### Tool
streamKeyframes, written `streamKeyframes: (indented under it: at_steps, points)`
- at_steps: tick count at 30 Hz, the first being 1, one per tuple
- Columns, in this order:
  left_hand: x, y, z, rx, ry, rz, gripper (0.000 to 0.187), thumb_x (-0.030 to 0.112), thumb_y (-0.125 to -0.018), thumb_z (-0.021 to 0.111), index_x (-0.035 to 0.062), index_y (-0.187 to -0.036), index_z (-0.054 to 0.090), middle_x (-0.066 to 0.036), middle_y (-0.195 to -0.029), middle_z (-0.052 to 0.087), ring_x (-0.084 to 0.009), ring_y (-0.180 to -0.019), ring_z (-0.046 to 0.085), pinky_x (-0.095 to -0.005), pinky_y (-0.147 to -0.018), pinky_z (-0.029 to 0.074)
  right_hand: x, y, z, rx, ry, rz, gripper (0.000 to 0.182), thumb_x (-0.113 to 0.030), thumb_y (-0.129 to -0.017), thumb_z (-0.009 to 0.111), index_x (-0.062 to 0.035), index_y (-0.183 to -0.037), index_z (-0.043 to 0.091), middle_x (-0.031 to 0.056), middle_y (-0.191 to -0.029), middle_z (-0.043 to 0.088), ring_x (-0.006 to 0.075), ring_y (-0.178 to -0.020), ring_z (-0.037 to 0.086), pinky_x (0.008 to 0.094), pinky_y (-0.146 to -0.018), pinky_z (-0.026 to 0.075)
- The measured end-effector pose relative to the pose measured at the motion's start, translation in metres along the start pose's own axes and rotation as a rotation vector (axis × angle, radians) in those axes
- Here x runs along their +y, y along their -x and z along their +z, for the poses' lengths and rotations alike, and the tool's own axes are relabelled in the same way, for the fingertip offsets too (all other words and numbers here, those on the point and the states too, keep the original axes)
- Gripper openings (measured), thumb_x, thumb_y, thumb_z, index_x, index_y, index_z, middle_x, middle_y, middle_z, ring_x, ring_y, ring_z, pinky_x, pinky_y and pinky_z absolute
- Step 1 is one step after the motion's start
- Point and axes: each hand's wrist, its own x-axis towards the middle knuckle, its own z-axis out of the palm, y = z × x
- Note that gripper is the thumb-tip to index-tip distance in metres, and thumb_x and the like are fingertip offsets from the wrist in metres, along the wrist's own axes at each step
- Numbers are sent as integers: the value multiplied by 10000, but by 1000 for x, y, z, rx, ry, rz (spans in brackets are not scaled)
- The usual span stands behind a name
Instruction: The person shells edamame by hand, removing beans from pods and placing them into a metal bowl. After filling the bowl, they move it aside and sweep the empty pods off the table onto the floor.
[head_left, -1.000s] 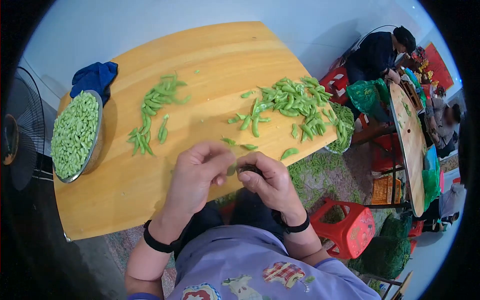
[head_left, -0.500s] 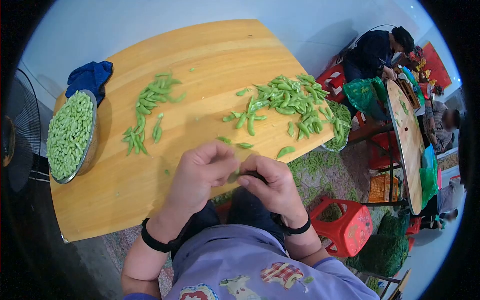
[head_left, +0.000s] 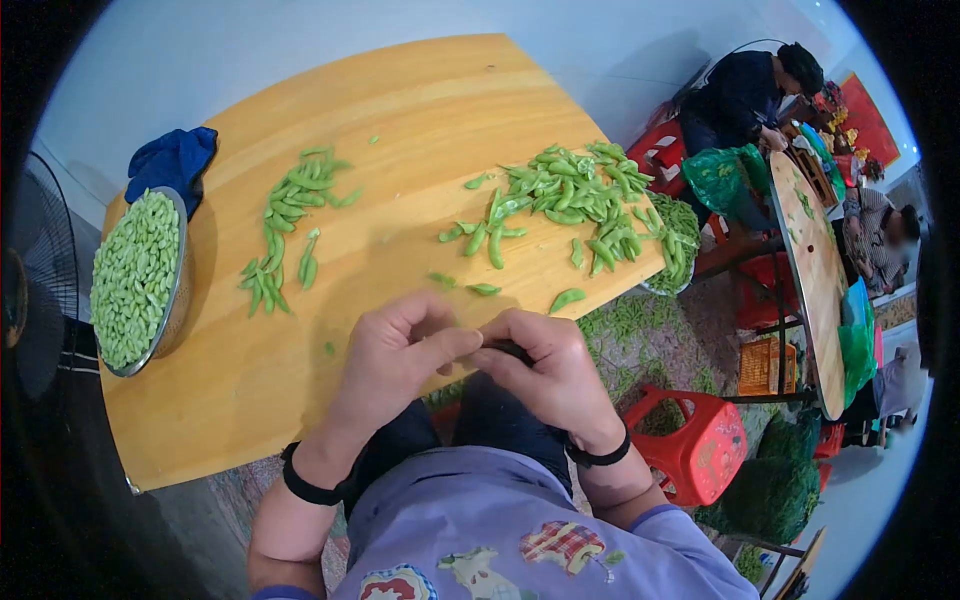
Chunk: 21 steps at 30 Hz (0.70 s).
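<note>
My left hand point(head_left: 392, 352) and my right hand point(head_left: 548, 368) meet at the fingertips over the table's front edge, above my lap. A dark, slim object point(head_left: 513, 350) sits in the curled fingers of my right hand; its kind is mostly hidden. The thumb and fingers of my left hand are pinched together at the right fingertips, and I cannot tell what is between them. Just beyond my hands lie loose edamame pods point(head_left: 484, 289). A large heap of edamame pods point(head_left: 570, 190) covers the table's right end, and a smaller group of pods point(head_left: 290, 195) lies left of centre.
A steel bowl point(head_left: 176, 300) full of shelled beans stands at the wooden table's point(head_left: 400, 110) left edge, beside a blue cloth point(head_left: 170, 160). A fan point(head_left: 45, 240) is at far left. Right are a red stool point(head_left: 690, 450), another table point(head_left: 810, 270) and people seated around it.
My hands have drawn closer at the fingertips, and the bit of green seen between them is now hidden. The view has shifted slightly.
</note>
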Motion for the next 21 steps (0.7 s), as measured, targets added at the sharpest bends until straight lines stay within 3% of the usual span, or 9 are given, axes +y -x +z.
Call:
streamKeyframes:
  at_steps: [1, 3, 7, 10, 12, 14, 21]
  points:
    - [4, 1, -1, -26, 46, -46, 137, 126, -798, 631, 30, -853, 548, -19, -729, 562, -73, -624, 555, -193, -512, 423, 0, 0, -3, -3, -1, 0, 105, -64, -783, 612, 12, -852, 589, -26, -653, 529, 78, -579, 472, 228, -519, 392]
    - [7, 3, -1, -51, 94, -92, 116, 94, -804, 615, 25, -863, 542, -22, -715, 567, -79, -638, 570, -203, -518, 438, 3, 0, -10, -81, -495, 445, 86, -53, -790, 596, 12, -846, 590, -21, -643, 527, 67, -563, 460, 215, -503, 377]
    - [12, 5, 2, -39, 24, -147, 103, 33, -799, 570, 15, -894, 533, -19, -716, 554, -74, -605, 543, -205, -522, 442, 11, -1, 2, -65, -587, 443, 73, -62, -805, 583, 3, -837, 587, -33, -622, 504, 37, -534, 423, 187, -475, 338]
    - [-1, 3, 3, 27, 15, -127, 93, 18, -803, 542, 15, -895, 531, -16, -711, 541, -69, -566, 510, -192, -494, 412, 14, -3, 10, 28, -407, 269, 55, -66, -814, 580, -14, -833, 580, -56, -607, 472, 5, -520, 379, 163, -459, 294]
    - [-5, 4, 2, 67, 76, -69, 89, 15, -807, 529, 17, -895, 530, -13, -704, 534, -65, -545, 490, -184, -478, 394, 14, -4, 9, 163, -418, 342, 61, -59, -818, 575, -9, -852, 570, -47, -641, 496, 21, -568, 412, 175, -503, 335]
    - [-3, 8, 1, 51, 306, -233, 76, 42, -824, 535, 24, -897, 532, 2, -682, 522, -51, -523, 458, -168, -449, 344, 12, -6, 8, 166, -443, 352, 64, -54, -817, 576, -4, -856, 566, -36, -663, 512, 28, -604, 434, 180, -540, 357]
    - [-7, 10, 3, 49, 286, -191, 91, 107, -838, 565, 19, -851, 585, 25, -658, 523, -33, -557, 458, -175, -473, 351, 7, -2, 10, 116, -523, 244, 86, -25, -806, 581, 5, -882, 555, -11, -746, 543, 54, -719, 494, 192, -661, 410]
